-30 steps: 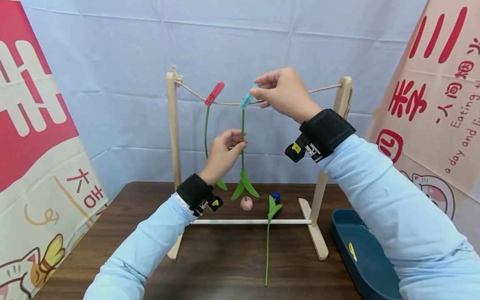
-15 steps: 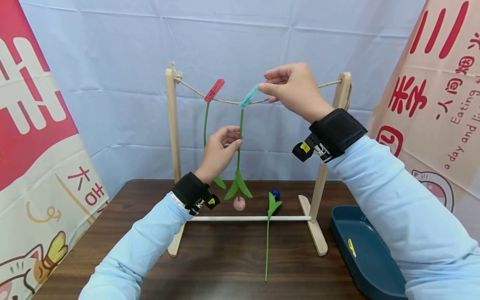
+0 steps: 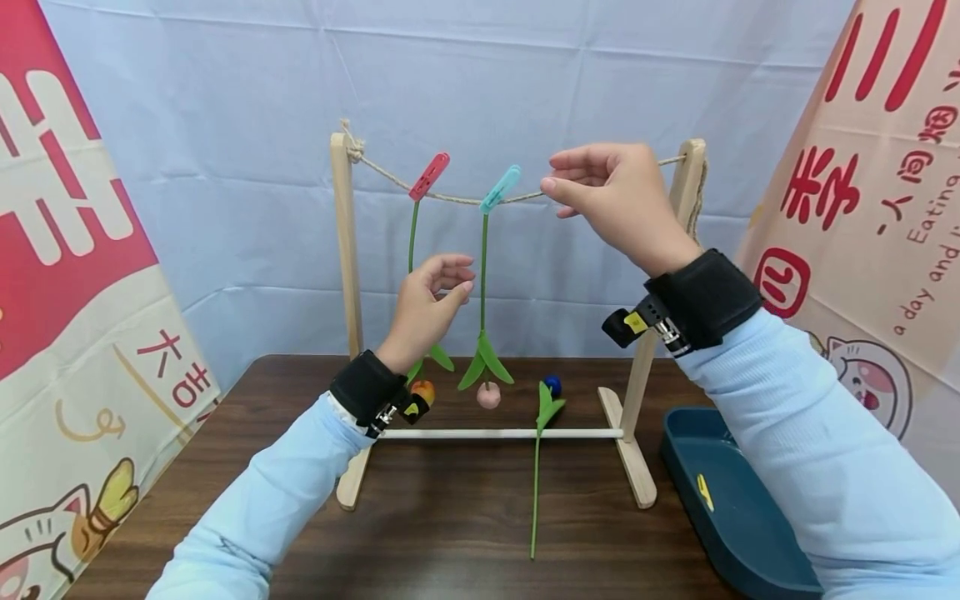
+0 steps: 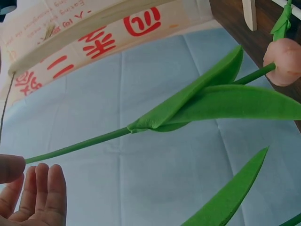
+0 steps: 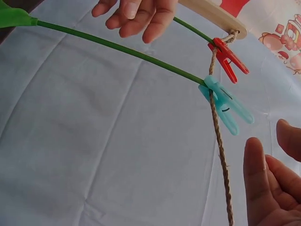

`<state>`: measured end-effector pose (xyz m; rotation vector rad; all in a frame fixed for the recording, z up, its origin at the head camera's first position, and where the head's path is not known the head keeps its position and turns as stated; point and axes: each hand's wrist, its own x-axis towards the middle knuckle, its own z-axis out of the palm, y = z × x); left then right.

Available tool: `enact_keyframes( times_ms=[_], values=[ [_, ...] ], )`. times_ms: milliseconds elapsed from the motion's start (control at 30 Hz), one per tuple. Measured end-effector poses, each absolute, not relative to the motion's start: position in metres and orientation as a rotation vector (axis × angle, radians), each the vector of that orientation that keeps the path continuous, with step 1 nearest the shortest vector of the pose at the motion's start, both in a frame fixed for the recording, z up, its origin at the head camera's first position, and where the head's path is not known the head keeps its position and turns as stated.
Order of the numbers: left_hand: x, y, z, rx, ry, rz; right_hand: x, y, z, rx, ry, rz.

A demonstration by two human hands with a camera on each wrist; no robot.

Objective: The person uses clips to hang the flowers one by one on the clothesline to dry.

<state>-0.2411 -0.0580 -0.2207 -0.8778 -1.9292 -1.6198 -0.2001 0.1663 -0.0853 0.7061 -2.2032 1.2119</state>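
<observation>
A pink artificial tulip (image 3: pixel 488 395) hangs head down from the rope (image 3: pixel 459 200), its stem end clipped by a turquoise clothespin (image 5: pixel 225 103). My left hand (image 3: pixel 429 307) is just left of its green stem, thumb and fingers apart and holding nothing. To the right of the clothespin, my right hand (image 3: pixel 617 200) is raised with loosely bent fingers; the right wrist view shows a gap between them and the pin. Further left, a red clothespin (image 3: pixel 429 177) holds an orange tulip (image 3: pixel 423 392), partly hidden behind my left hand and wrist strap.
The rope runs between the posts of a wooden frame (image 3: pixel 643 392) with a white lower bar (image 3: pixel 480 434). A blue tulip (image 3: pixel 552 386) lies on the brown table (image 3: pixel 442 533), its stem pointing toward me. At the right, a dark blue tray (image 3: pixel 750 517) holds a yellow clothespin (image 3: pixel 705 493).
My right hand has let go of the turquoise clothespin and moved right. My left hand has released the stem and drawn back left. The pink tulip hangs freely.
</observation>
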Motion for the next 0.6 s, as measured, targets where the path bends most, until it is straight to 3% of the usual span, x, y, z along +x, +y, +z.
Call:
enact_keyframes(
  times_ms=[600],
  values=[
    [-0.224,-0.059,-0.235,-0.944,-1.969,-1.599,-0.179,0.18,-0.136,0.79,-2.172,1.207]
  ],
)
